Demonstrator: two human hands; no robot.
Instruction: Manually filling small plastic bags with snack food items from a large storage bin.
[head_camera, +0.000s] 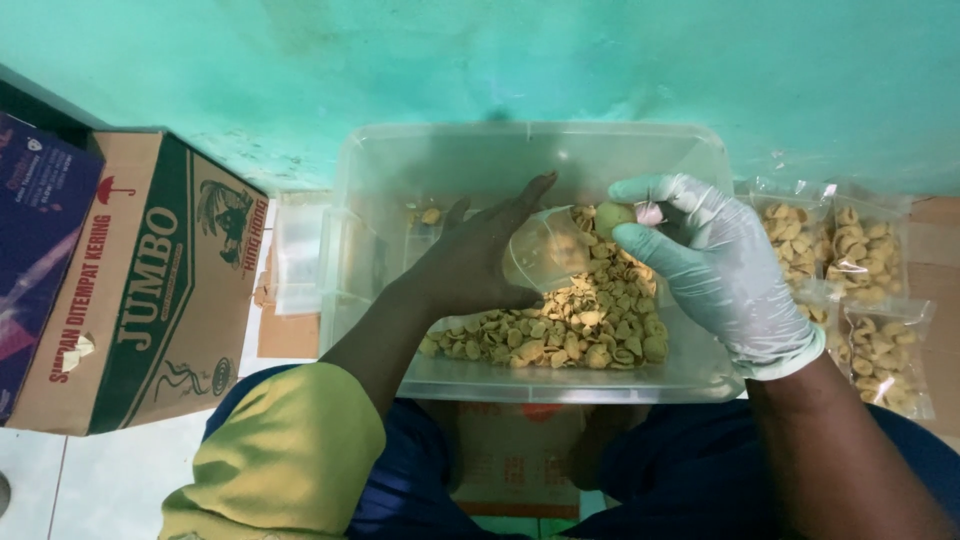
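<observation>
crackers (560, 325) under both hands, left (470, 260) bare (right (700, 265) gloved).

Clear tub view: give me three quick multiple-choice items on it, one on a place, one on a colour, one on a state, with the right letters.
1. Where do the filled snack packets lie?
A. Right of the clear tub
B. Inside the tub
C. On the cardboard box

2. What colour is the glove on the right hand?
A. Black
B. Pale green
C. Red

3. What is the state of the small clear bag held by the left hand?
A. Sealed and laid flat
B. Held open over the snack pieces
C. Lying folded outside the tub

Answers: 1 A, the packets lie in a row beside the tub's right wall. 2 B, the glove is light mint green. 3 B, the bag's mouth faces the right hand, which pinches some pieces at it.
</observation>
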